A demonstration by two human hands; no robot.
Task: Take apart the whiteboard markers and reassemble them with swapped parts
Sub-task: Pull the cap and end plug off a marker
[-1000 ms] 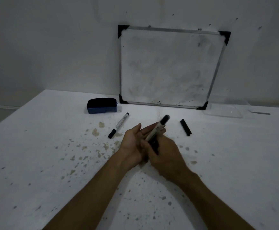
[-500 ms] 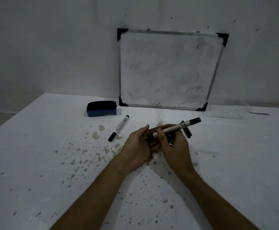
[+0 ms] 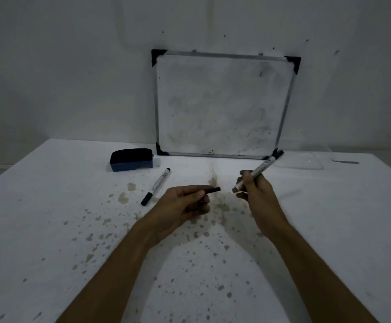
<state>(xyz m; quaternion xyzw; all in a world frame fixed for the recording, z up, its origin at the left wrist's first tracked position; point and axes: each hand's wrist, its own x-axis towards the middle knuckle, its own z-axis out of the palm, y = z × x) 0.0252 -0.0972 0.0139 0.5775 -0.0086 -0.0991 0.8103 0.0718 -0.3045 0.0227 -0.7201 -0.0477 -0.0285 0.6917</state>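
My left hand (image 3: 183,203) pinches a short black marker part (image 3: 212,190), whose end sticks out to the right of my fingers. A gap apart, my right hand (image 3: 256,191) grips a white marker body (image 3: 263,167) that tilts up and to the right, with a dark far end. Its near end pokes out below my fingers. A second whiteboard marker (image 3: 157,186), white with black ends, lies on the table (image 3: 50,206) left of my left hand. Both hands hover just above the table.
A blue and black eraser (image 3: 131,159) sits at the back left. A framed whiteboard (image 3: 222,106) leans on the wall behind. A clear plastic tray (image 3: 306,160) lies at the back right. Brown stains speckle the tabletop.
My hands, joined on one marker before, have pulled apart. The black part stayed in my left hand and the marker body moved right with my right hand.
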